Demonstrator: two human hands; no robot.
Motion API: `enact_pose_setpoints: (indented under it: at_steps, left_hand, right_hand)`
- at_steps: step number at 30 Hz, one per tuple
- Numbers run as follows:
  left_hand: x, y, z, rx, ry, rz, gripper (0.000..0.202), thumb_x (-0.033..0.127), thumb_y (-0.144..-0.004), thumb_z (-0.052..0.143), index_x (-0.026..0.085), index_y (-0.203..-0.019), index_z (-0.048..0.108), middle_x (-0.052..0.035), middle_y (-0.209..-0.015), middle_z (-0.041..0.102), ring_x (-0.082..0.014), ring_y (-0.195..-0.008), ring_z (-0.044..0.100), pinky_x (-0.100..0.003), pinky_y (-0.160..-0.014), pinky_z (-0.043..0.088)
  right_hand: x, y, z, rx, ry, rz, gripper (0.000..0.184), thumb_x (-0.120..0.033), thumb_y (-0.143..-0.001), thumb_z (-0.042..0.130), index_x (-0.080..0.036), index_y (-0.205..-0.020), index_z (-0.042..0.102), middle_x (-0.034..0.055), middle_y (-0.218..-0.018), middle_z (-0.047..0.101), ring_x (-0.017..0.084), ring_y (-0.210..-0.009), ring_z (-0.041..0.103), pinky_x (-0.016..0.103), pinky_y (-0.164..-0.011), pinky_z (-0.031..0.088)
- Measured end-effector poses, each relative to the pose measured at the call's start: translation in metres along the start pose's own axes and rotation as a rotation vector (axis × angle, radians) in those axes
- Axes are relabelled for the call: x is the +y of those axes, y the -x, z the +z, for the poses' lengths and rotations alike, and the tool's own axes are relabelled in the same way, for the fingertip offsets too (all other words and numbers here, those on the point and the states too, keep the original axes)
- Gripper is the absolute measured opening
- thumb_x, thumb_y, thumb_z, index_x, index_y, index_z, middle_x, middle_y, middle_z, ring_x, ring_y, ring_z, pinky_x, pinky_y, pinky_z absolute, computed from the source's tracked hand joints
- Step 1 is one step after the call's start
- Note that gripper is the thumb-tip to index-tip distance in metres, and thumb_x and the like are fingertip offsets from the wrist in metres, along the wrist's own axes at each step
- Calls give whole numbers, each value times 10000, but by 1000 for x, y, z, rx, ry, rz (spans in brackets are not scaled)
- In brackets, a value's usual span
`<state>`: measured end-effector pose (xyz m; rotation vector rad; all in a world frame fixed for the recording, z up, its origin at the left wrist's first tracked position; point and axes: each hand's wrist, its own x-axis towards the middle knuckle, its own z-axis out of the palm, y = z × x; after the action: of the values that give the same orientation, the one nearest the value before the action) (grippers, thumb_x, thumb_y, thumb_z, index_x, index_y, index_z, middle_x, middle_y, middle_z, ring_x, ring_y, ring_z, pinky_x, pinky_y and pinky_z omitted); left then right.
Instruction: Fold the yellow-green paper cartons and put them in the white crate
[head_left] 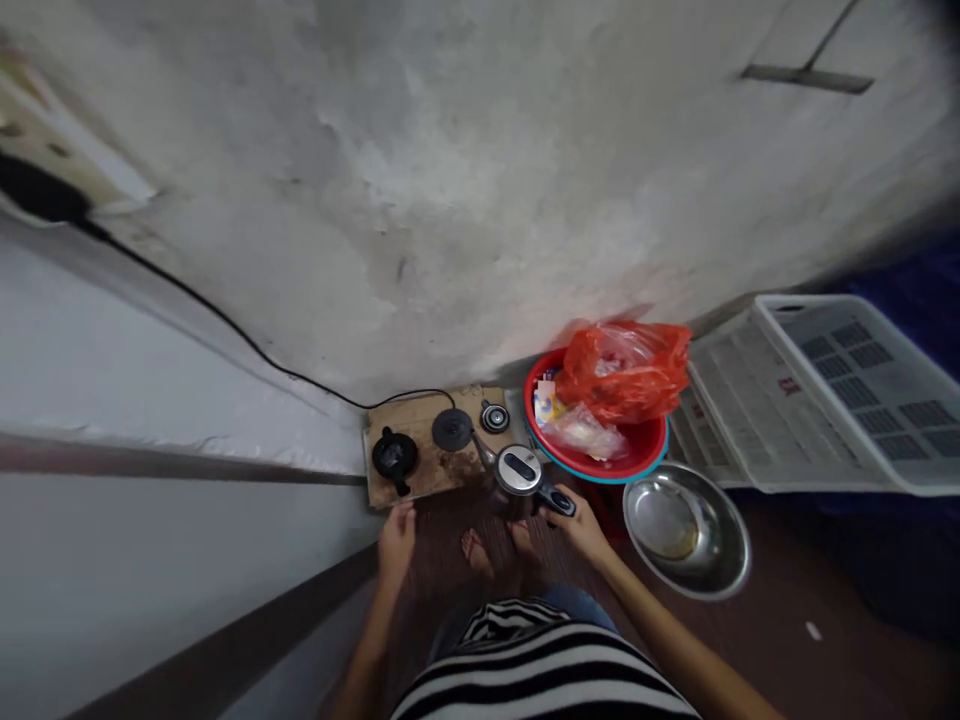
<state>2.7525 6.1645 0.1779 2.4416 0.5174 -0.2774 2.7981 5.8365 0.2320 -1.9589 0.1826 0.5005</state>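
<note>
My right hand [579, 525] is closed around the black handle of a steel electric kettle [517, 475], which hangs just in front of a wooden board [420, 470] on the floor. My left hand [396, 540] hovers near the board's front edge, fingers loosely curled with nothing in them. On the board sit a black round kettle base [452, 429], a small black pot [394, 456] and a small round metal piece [494, 417]. My feet [480, 553] show below the kettle.
A red basin [645, 452] with an orange plastic bag [626, 370] and packets stands to the right of the board. A steel bowl [686, 528] sits in front of it. A white plastic crate [832, 395] lies far right. A black cable [225, 320] runs along the wall.
</note>
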Motion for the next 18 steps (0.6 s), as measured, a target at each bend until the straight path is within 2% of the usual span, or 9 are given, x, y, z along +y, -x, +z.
enact_pose_setpoints:
  at_steps: [2, 4, 6, 8, 10, 13, 16, 18]
  left_hand:
    - [33, -51, 20, -92, -87, 123, 300, 226, -948, 368, 180, -1124, 607, -89, -1097, 699, -203, -1009, 665, -339, -889, 521]
    - [71, -100, 48, -162, -187, 244, 319, 198, -930, 425, 161, -1212, 569, -124, -1186, 659, -218, -1113, 614, -353, -961, 473]
    - [109, -141, 80, -216, -291, 363, 403, 206, -904, 510, 140, -1302, 503, -153, -1302, 575, -254, -1213, 534, -420, -1024, 414]
    - [142, -174, 112, -266, -383, 464, 444, 266, -892, 567, 160, -1316, 490, -135, -1352, 522, -279, -1252, 484, -493, -1045, 378]
    - [167, -198, 140, -306, -458, 536, 435, 315, -887, 590, 176, -1292, 513, -117, -1383, 487, -294, -1277, 450, -542, -1060, 350]
    - [191, -221, 173, -344, -541, 582, 409, 337, -893, 587, 178, -1267, 536, -112, -1390, 480, -298, -1281, 445, -567, -1069, 337]
    - [201, -233, 191, -374, -595, 581, 380, 348, -899, 578, 169, -1234, 555, -111, -1345, 515, -284, -1237, 484, -553, -1049, 364]
    - [203, -236, 191, -389, -614, 575, 367, 358, -897, 579, 159, -1205, 569, -110, -1311, 536, -276, -1210, 502, -540, -1035, 380]
  right_hand:
    - [16, 14, -10, 97, -133, 30, 222, -427, -673, 604, -222, -730, 542, -11, -648, 525, 180, -624, 506, 279, -602, 420]
    - [30, 25, -19, 174, -227, 49, 241, -435, -662, 638, -223, -755, 568, -7, -668, 543, 187, -641, 509, 285, -623, 414]
    - [43, 36, -27, 219, -250, 76, 237, -439, -672, 646, -234, -776, 589, -1, -684, 563, 197, -650, 517, 291, -627, 410]
    - [54, 47, -33, 262, -251, 111, 219, -448, -687, 643, -254, -776, 595, -1, -680, 567, 208, -646, 521, 295, -615, 406]
    - [63, 57, -35, 305, -250, 138, 198, -454, -697, 641, -273, -760, 590, -4, -671, 560, 219, -646, 526, 301, -607, 403]
    - [74, 69, -35, 371, -253, 169, 173, -442, -698, 639, -285, -747, 585, -7, -657, 545, 227, -641, 527, 309, -601, 401]
    - [81, 76, -34, 404, -254, 197, 165, -427, -703, 632, -282, -775, 601, -3, -666, 559, 229, -648, 533, 314, -609, 410]
    - [84, 77, -34, 403, -267, 208, 171, -425, -703, 637, -273, -776, 605, -1, -673, 571, 228, -658, 539, 312, -618, 416]
